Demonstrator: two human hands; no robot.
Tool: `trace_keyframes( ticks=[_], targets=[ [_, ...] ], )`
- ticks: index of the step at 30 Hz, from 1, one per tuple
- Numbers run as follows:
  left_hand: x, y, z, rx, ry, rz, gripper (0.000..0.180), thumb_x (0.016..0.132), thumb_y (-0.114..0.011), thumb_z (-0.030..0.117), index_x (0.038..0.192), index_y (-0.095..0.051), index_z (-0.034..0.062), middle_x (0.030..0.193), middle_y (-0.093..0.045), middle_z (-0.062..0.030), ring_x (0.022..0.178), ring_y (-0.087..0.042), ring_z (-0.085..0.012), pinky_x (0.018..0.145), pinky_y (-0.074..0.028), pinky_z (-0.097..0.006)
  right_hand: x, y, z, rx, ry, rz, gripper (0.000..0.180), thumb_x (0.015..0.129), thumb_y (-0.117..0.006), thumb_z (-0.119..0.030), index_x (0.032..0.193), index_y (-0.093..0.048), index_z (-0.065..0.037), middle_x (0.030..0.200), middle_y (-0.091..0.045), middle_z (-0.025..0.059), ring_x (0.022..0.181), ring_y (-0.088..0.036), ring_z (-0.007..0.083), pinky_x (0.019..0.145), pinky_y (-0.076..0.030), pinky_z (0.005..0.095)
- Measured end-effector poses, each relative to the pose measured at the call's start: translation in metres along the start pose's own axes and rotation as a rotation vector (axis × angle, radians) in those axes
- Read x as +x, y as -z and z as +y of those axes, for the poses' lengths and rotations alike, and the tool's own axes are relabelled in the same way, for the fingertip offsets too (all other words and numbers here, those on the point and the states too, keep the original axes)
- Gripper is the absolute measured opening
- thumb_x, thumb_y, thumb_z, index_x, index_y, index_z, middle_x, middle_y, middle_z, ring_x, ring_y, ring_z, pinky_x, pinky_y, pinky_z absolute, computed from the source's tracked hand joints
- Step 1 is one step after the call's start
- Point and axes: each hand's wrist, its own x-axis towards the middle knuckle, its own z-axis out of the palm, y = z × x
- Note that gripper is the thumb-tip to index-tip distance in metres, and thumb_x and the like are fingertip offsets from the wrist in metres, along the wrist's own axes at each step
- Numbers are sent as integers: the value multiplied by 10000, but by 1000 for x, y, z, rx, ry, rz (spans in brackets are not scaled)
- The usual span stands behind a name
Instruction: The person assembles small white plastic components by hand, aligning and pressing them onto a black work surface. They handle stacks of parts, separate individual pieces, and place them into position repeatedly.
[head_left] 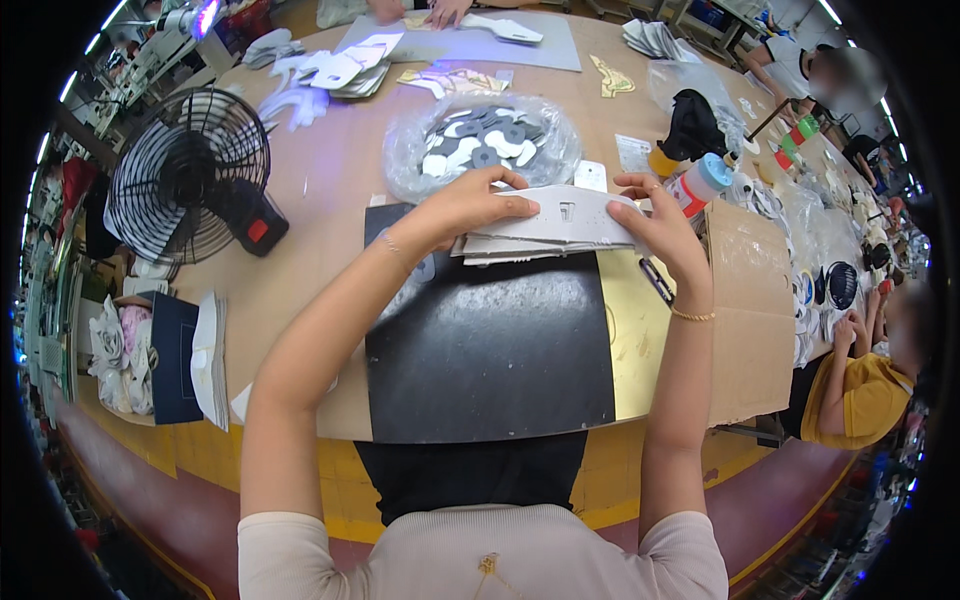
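Note:
Between my two hands, above the far end of a black mat (pixel 490 350), is a stack of flat white cut pieces (pixel 575 232). The top piece carries a small dark mark, and the layers show unevenly along the near edge. My left hand (pixel 487 208) grips the stack's left end, thumb on top. At the right end my right hand (pixel 660 225) pinches it, thumb in front and fingers raised behind. Just beyond lies a clear plastic bag (pixel 400 150) full of small grey and white cut pieces (pixel 485 140).
At left stand a black fan (pixel 190 175) and a box of scraps (pixel 122 350). A blue-capped bottle (pixel 705 180) and cardboard (pixel 750 310) are on the right, beside a gold sheet (pixel 630 340). Co-workers' hands (pixel 445 12) show across the table; a person in yellow (pixel 865 395) sits right.

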Motion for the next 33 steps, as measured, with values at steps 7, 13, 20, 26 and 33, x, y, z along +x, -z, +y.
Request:
trace_keyframes(
  ticks=[7,13,20,26,33],
  targets=[
    [51,-8,-18,746,-323,351,606,855,-768,387,1315,-590,36,1207,-645,-243,1073,-651,-394,955,-514,-452,-4,-28,-16,-381,224,342,413,874,-758,-161,1243,-637,-21,1153,-645,184,1106,-632,348,958,-491,406],
    [18,-5,-12,903,-534,494,356,912,-723,232,1208,-625,59,1156,-631,-167,1041,-646,-357,893,-522,-438,-90,-32,-35,-226,206,280,309,905,-746,-154,1176,-666,-28,1137,-667,139,1089,-651,300,900,-513,368],
    [-88,27,-38,852,-219,420,374,889,-742,211,1202,-667,21,1127,-628,-170,1081,-614,-356,931,-499,-437,-120,-45,-33,-13,131,183,174,922,-713,-87,1078,-710,-10,982,-678,94,800,-650,175,710,-501,300],
    [-116,19,-77,857,-183,472,591,827,-815,266,1317,-627,-6,1236,-571,-191,1126,-586,-346,982,-482,-405,-53,-120,-55,-340,487,-95,256,964,-607,-42,1206,-691,-50,1002,-625,134,848,-666,311,735,-541,385],
    [-119,-1,-91,804,-199,522,423,843,-793,201,1188,-657,-2,1184,-570,-163,1100,-570,-359,962,-479,-421,-27,-131,-61,-461,517,-33,326,917,-609,-53,1227,-707,-77,1012,-614,150,890,-666,323,800,-543,453]
  ],
)
